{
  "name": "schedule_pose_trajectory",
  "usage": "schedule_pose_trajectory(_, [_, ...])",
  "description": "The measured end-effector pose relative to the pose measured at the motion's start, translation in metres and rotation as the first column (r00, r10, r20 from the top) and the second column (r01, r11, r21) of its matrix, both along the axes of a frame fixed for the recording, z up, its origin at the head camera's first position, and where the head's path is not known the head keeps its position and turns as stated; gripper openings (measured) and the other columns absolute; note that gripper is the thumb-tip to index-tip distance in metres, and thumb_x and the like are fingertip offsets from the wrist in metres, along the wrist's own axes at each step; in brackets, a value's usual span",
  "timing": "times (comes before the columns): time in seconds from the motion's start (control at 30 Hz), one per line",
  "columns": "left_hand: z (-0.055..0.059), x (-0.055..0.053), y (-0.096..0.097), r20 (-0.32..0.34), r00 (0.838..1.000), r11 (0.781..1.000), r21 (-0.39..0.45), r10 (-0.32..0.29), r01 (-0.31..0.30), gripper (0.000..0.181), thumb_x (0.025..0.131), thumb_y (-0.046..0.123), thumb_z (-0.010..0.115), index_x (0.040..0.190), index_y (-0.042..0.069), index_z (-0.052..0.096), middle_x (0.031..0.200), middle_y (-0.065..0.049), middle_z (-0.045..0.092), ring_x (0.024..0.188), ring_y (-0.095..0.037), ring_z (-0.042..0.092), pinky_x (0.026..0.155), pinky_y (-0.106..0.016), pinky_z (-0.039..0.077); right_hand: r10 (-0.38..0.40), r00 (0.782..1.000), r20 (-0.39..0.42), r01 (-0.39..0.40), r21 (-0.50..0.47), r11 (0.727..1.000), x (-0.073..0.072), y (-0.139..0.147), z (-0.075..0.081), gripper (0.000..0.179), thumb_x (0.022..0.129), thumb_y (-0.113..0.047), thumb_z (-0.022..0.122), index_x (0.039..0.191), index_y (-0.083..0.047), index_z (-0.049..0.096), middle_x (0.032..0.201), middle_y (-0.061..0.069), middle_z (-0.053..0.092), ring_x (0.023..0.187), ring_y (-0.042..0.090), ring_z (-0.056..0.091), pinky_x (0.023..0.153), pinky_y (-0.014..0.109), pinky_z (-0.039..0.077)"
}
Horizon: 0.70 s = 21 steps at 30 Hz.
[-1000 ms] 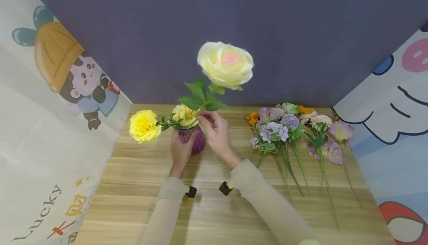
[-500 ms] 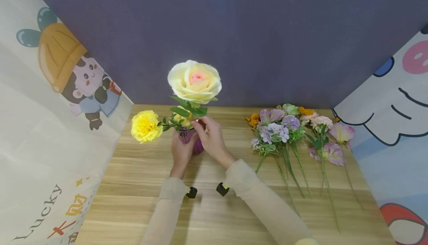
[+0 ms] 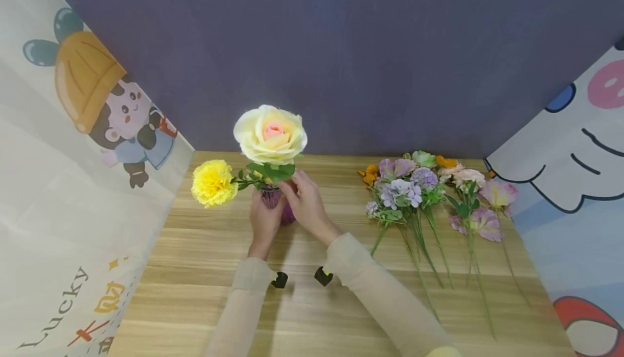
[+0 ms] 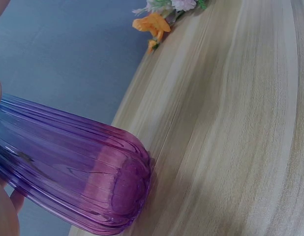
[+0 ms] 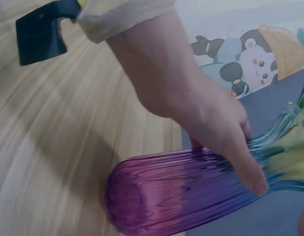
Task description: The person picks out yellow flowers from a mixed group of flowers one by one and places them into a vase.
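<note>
A ribbed glass vase (image 3: 271, 199), purple below and bluish toward its mouth, stands on the table. My left hand (image 3: 265, 217) grips it around the upper part, thumb along the glass in the right wrist view. Over the mouth rises a large cream rose (image 3: 270, 136) with a pink centre and green leaves (image 3: 275, 171). My right hand (image 3: 308, 202) pinches the rose's stem right at the rim; the fingertips are partly hidden. A bright yellow carnation (image 3: 213, 183) leans out to the left. A pale yellow bloom (image 5: 292, 152) shows at the vase neck in the right wrist view.
On the right of the wooden table (image 3: 195, 292) lie several artificial flowers, among them a lilac bunch (image 3: 402, 189), orange blooms (image 3: 369, 174) and pink-purple ones (image 3: 485, 222), stems toward the front. A dark panel (image 3: 341, 64) stands behind, with cartoon-printed walls at both sides.
The right hand has brought the cream rose left and down, so its head now sits lower over the vase and covers the pale yellow bloom. The left hand has stayed on the vase.
</note>
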<state>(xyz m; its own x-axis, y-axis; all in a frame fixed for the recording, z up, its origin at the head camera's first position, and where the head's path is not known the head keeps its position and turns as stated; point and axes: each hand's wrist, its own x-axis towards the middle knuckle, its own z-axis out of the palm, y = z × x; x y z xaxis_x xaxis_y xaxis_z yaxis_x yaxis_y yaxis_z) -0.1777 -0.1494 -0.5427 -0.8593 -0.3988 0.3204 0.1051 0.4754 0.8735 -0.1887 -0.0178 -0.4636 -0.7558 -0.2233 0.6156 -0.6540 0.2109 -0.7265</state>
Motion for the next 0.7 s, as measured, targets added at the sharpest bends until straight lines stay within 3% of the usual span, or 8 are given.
schedule_pose_trajectory(0.2, [-0.0002, -0.0001, 0.0001, -0.007, 1.000, 1.000, 0.003, -0.002, 0.002, 0.068, 0.082, 0.029, 0.080, 0.140, 0.005, 0.057, 0.136, -0.019, 0.062, 0.127, -0.042, 0.060, 0.109, -0.060, 0.046, -0.026, 0.999, 0.036, 0.025, 0.034, 0.999, 0.0005, 0.0004, -0.0050, 0.025, 0.097, -0.002, 0.067, 0.122, 0.002, 0.068, 0.094, 0.013, 0.067, 0.080, 0.021, 0.059, 0.067, 0.026, 0.054])
schedule_pose_trajectory(0.43, [-0.0019, -0.0010, -0.0002, -0.032, 0.999, 0.999, 0.038, -0.012, 0.013, 0.064, 0.084, 0.027, 0.080, 0.139, 0.004, 0.058, 0.132, -0.020, 0.064, 0.125, -0.040, 0.061, 0.109, -0.058, 0.047, -0.028, 0.998, 0.053, 0.025, 0.060, 0.998, 0.0013, 0.0003, -0.0075, 0.025, 0.100, -0.009, 0.066, 0.122, 0.002, 0.066, 0.095, 0.013, 0.065, 0.080, 0.021, 0.061, 0.069, 0.029, 0.055])
schedule_pose_trajectory(0.57, [-0.0012, -0.0007, 0.0005, -0.048, 0.999, 0.999, 0.038, -0.013, 0.014, 0.063, 0.084, 0.026, 0.080, 0.138, 0.003, 0.059, 0.131, -0.021, 0.064, 0.124, -0.041, 0.062, 0.108, -0.058, 0.048, -0.028, 0.995, 0.095, 0.023, 0.056, 0.998, 0.0018, 0.0014, -0.0062, 0.033, 0.099, -0.008, 0.067, 0.130, 0.002, 0.062, 0.090, 0.011, 0.064, 0.075, 0.018, 0.059, 0.062, 0.025, 0.053])
schedule_pose_trajectory(0.7, [-0.0004, 0.0000, 0.0010, -0.033, 0.999, 0.999, 0.035, -0.011, 0.012, 0.063, 0.085, 0.030, 0.079, 0.139, 0.004, 0.058, 0.131, -0.020, 0.064, 0.123, -0.040, 0.062, 0.107, -0.058, 0.048, -0.040, 0.994, 0.103, 0.033, 0.069, 0.997, 0.0014, 0.0025, -0.0053, 0.026, 0.097, -0.007, 0.069, 0.121, 0.002, 0.067, 0.081, 0.008, 0.061, 0.071, 0.015, 0.053, 0.058, 0.022, 0.047])
